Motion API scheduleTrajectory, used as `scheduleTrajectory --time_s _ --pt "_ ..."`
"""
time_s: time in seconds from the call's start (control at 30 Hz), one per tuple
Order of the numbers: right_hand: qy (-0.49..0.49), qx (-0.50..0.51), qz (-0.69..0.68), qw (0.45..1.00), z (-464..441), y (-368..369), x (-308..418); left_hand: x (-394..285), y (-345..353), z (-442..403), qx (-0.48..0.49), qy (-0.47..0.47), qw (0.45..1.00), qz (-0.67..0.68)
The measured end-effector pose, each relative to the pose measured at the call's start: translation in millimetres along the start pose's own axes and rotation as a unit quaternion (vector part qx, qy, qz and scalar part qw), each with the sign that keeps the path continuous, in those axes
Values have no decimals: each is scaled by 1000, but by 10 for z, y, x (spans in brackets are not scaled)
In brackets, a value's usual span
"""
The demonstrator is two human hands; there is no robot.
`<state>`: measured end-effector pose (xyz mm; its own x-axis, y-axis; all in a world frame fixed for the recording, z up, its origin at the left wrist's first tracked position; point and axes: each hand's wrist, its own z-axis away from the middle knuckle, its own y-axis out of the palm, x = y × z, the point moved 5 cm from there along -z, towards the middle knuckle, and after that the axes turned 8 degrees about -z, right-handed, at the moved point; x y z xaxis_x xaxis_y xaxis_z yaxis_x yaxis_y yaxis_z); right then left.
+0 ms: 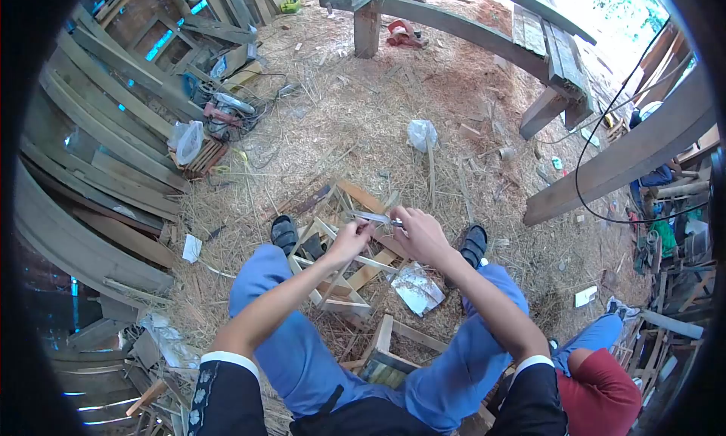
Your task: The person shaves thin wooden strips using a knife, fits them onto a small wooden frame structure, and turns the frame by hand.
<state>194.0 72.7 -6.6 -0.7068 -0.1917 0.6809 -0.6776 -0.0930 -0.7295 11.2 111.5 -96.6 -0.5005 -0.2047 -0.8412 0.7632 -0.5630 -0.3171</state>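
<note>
Both hands are close together in front of me, above a small wooden frame [325, 228] of thin pale strips on the ground between my feet. My right hand [420, 235] is closed around a small shiny metal tool [396, 223] whose exact kind is unclear. A thin pale strip [369, 217] runs leftward from that tool to just above my left hand. The fingers of my left hand [354, 242] are pinched together, and what they hold is too small to make out. Loose boards [361, 196] lie under and beside the frame.
Straw and shavings cover the ground. A white sheet [418, 288] lies by my right foot; a wooden box-like piece [384, 360] sits between my legs. Power tools [227, 114] and stacked planks [113, 171] line the left. A bench [469, 31] stands ahead; a person in red [601, 398] sits at right.
</note>
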Motion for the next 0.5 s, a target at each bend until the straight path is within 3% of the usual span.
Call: scheduleTrajectory --time_s 0.07,0.17,0.2,0.33,0.43,0.5 --pt "8 -11 40 999 40 76 -141 185 0 -237 -37 40 997 64" --pt "20 -48 43 998 161 5 -126 358 230 -395 -56 12 995 77" --pt "47 -56 53 996 213 -14 -154 163 258 -280 -103 57 992 38" --pt "99 -15 72 992 255 -43 -310 155 348 -163 -53 41 997 -40" --pt "106 19 61 992 219 69 -351 22 293 -126 -152 159 971 -91" --pt "109 50 73 990 206 150 -344 70 304 -181 -130 113 982 -75"
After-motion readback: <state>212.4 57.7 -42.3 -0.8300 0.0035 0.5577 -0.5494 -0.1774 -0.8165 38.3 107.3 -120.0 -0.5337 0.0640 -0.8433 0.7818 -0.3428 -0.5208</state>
